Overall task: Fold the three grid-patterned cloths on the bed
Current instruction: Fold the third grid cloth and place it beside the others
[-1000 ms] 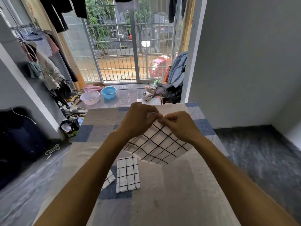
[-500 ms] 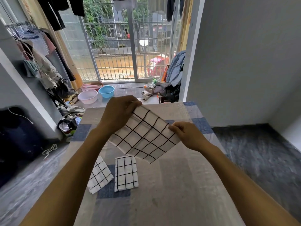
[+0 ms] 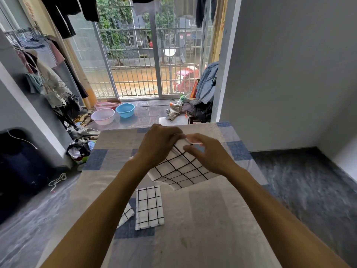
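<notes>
Nearest surface: the lower middle of the view is filled by a bed (image 3: pixel 212 219) with a grey-and-blue patchwork cover.
On the cover, near: a folded cloth (image 3: pixel 149 207) — white with a black grid — is laid flat as a narrow rectangle, left of centre.
Just beside it: a second cloth (image 3: pixel 126 213) of the same pattern is seen to its left, largely covered by the left forearm (image 3: pixel 108 200); whether it is folded cannot be told.
Further up the bed: the held cloth (image 3: pixel 179 171) is raised over the cover, hung slanting from its upper corner, its lower edge drooping toward the bed.
Left grip: the left hand (image 3: pixel 160 146) is curled, and the upper corner of the held cloth is pinched in its fingertips.
Right grip: the right hand (image 3: pixel 204 153) is brought up against the same corner, fingers partly extended and blurred — whether anything is gripped cannot be told.
Floor past the bed: a pale basin (image 3: pixel 103 116), a blue basin (image 3: pixel 125 110) and slippers (image 3: pixel 87 131) are set on the tiles at left; a heap of clothes (image 3: pixel 201 107) is piled at right.
Farthest: the end of the room is spanned by a barred door (image 3: pixel 146 64), with a red vehicle (image 3: pixel 183 78) seen outside.
</notes>
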The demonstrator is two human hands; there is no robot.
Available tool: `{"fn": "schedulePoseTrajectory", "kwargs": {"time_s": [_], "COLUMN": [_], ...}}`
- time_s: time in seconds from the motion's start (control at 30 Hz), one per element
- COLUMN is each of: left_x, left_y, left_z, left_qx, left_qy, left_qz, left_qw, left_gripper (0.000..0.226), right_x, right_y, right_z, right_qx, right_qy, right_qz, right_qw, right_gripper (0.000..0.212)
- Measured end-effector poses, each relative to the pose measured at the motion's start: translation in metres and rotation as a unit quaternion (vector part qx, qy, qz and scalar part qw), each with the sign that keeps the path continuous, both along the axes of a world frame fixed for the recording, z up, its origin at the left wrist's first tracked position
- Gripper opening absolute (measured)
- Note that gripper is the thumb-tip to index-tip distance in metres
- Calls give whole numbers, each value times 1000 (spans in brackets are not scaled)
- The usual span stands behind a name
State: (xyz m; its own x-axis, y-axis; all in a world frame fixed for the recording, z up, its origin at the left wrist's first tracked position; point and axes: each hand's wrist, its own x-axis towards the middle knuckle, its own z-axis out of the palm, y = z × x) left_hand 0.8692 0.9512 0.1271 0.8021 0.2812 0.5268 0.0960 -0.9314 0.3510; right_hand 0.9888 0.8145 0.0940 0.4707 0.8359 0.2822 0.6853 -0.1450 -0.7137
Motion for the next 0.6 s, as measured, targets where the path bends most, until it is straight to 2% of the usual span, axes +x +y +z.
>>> {"fn": "schedulePoseTrajectory", "kwargs": {"time_s": [0.17,0.27,0.37,0.43,0.5,0.6], "left_x": [-2,-4,-4,-4,-3,-1], "left_y": [0,1,-1,-2,-1,-2], "left_z": [-2,-9,-11,-9,-9,-10], "left_qx": [-5,-22,-65,-81,-93,-97], "left_qy": [0,12,20,17,5,-3], "left_qz": [-13,-6,-40,-47,-33,-4], "left_qw": [1000,1000,997,995,995,995], "left_gripper": [13,15,21,17,11,18], "right_x": [-1,-1,0,2,2,1], "right_y": [8,7,5,2,1,1], "right_z": [12,3,-3,-4,-3,-3], "right_qx": [22,9,10,8,7,10], "right_qy": [9,-6,-2,9,11,3], "right_qz": [10,3,-12,-15,-14,-12], "right_qw": [1000,1000,1000,1000,1000,1000], "right_gripper": [14,15,15,13,13,13]}}
